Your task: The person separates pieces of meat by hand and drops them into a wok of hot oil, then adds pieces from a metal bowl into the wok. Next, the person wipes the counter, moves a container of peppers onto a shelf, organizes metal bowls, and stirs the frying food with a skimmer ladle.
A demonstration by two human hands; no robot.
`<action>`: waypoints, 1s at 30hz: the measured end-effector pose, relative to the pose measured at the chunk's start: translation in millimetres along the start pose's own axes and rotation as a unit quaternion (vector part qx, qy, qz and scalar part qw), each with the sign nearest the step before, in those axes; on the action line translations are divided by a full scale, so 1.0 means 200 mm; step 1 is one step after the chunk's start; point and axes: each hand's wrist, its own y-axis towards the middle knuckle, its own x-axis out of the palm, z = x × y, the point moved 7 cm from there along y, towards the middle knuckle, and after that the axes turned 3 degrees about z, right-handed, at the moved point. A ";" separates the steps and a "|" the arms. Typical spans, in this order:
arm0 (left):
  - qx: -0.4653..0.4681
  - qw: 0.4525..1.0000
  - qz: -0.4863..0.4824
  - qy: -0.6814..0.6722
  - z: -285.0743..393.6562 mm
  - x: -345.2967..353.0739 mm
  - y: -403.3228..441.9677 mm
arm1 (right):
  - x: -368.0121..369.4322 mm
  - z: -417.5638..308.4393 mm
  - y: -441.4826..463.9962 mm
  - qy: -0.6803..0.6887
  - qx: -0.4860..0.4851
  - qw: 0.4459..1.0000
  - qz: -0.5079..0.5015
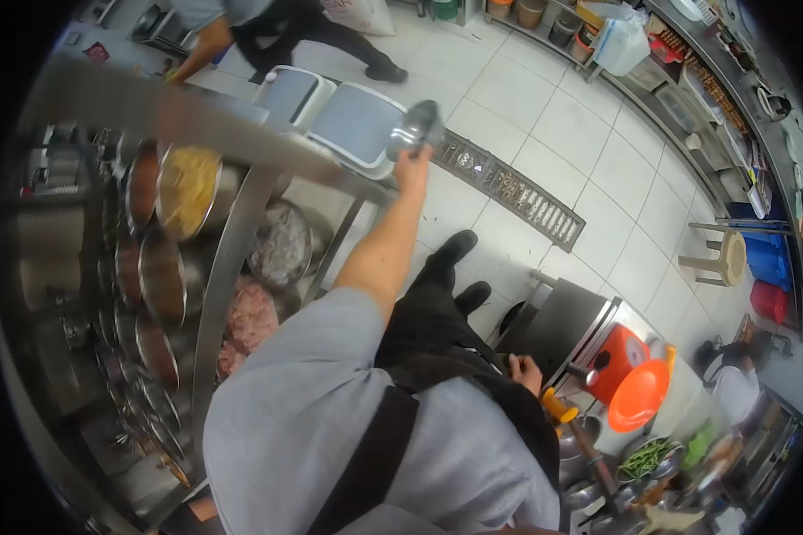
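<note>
My left hand (pixel 414 168) reaches out at the end of the stretched arm, its fingers closed on a shiny metal bowl (pixel 408 138). The bowl is tilted and slightly blurred. It hangs at the edge of a white bin with a grey lid (pixel 359 125), overlapping its corner. My right hand (pixel 526 373) is low at my side, by a stainless steel cabinet (pixel 558 330). Its fingers are curled, and what they hold, if anything, cannot be made out.
Left, a metal shelf frame (pixel 232 259) holds several round pans, one with yellow food (pixel 189 192). A floor drain grate (pixel 509 189) crosses the tiles. An orange bowl (pixel 638 397) and green beans (pixel 649 458) are at lower right. A co-worker's leg (pixel 339 36) is beyond the bins.
</note>
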 end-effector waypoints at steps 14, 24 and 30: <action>-0.409 0.766 0.024 -0.495 -0.62 0.12 0.83 | -0.16 -0.08 0.10 0.110 0.250 0.962 0.015; -0.420 0.836 0.056 -0.349 -0.39 0.00 0.59 | -0.08 0.00 -0.09 0.164 0.258 0.949 0.075; -0.004 0.983 -0.155 0.100 -0.15 0.23 0.43 | 0.09 0.09 -0.52 0.205 0.207 0.949 0.122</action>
